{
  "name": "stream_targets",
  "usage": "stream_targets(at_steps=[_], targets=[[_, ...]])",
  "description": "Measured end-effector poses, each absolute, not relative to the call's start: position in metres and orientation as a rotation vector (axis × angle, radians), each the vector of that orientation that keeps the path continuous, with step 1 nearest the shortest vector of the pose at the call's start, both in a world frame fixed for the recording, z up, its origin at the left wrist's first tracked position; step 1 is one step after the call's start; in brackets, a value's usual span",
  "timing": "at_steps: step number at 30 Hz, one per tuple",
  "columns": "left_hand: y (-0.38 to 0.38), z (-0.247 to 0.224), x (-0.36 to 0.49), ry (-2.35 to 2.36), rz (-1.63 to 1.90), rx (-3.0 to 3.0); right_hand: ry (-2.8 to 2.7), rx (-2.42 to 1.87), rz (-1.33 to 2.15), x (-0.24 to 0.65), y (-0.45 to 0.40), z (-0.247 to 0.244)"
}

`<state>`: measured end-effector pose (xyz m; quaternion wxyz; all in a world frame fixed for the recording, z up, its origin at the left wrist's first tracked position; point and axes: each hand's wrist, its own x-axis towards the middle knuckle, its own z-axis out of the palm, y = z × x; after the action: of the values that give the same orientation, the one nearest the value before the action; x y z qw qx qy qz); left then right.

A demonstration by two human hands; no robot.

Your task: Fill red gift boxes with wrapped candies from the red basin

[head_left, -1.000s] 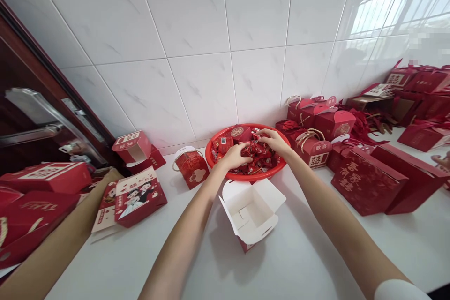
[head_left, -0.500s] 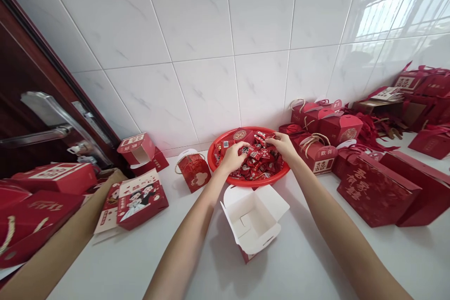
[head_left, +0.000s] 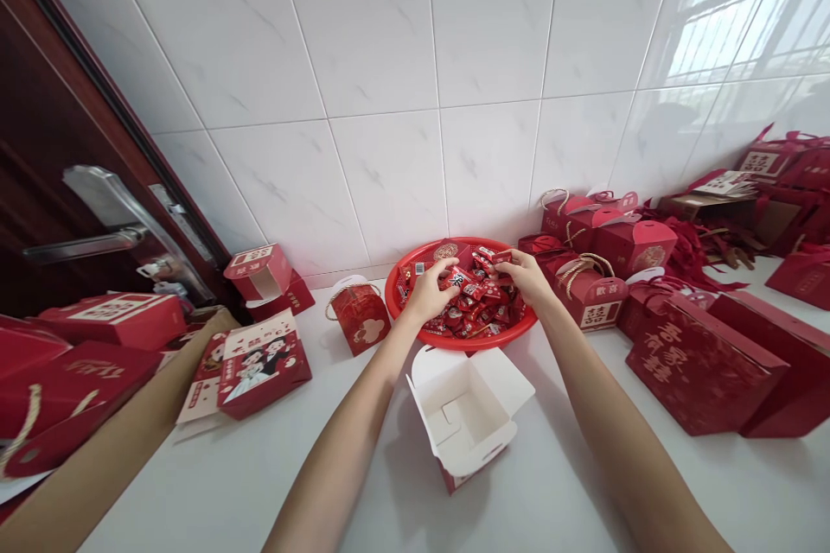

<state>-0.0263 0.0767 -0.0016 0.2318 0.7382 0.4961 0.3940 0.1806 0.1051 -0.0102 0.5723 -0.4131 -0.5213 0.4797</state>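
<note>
A red plastic basket [head_left: 463,344] is heaped with red-wrapped candies [head_left: 476,298], and both hands reach into it. On the left side of the heap, my left hand [head_left: 433,290] has thumb and fingers curled around a wrapped candy [head_left: 457,278]. My right hand [head_left: 525,276] pinches a candy at the right side, its fingertips partly hidden among the wrappers. Just in front of the basket stands a small carton [head_left: 468,415], white inside and red outside. Its flaps are spread and its inside shows bare white card.
A small red box with a rope handle [head_left: 361,318] stands left of the basket. Farther left are a box printed with a couple [head_left: 263,363] and a cardboard carton [head_left: 123,415] of red boxes. Red gift boxes [head_left: 706,363] crowd the right. A tiled wall [head_left: 389,181] rises behind.
The view has shifted slightly. Both hands remain in the basket; the left fingers have closed in around a candy, and the right hand has moved only a little.
</note>
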Motion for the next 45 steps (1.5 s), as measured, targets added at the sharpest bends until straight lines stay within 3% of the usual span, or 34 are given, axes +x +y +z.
stream_targets(at_steps=[14,19,29,34,45], targets=[[0.069,0.003,-0.023,1.554,1.060,2.368,-1.247,-0.975,1.148,0.176,0.096,-0.006],[0.066,0.005,-0.016,1.325,0.567,2.591,-1.215,-0.985,1.106,0.178,0.102,-0.009],[0.072,0.012,0.017,1.768,-0.081,2.631,-1.225,-0.973,1.111,0.178,0.106,-0.011],[0.078,0.012,0.015,1.710,0.097,2.595,-1.211,-0.953,1.113,0.179,0.107,-0.012],[0.087,0.004,-0.005,1.505,0.869,2.338,-1.191,-0.930,1.134,0.178,0.105,-0.011]])
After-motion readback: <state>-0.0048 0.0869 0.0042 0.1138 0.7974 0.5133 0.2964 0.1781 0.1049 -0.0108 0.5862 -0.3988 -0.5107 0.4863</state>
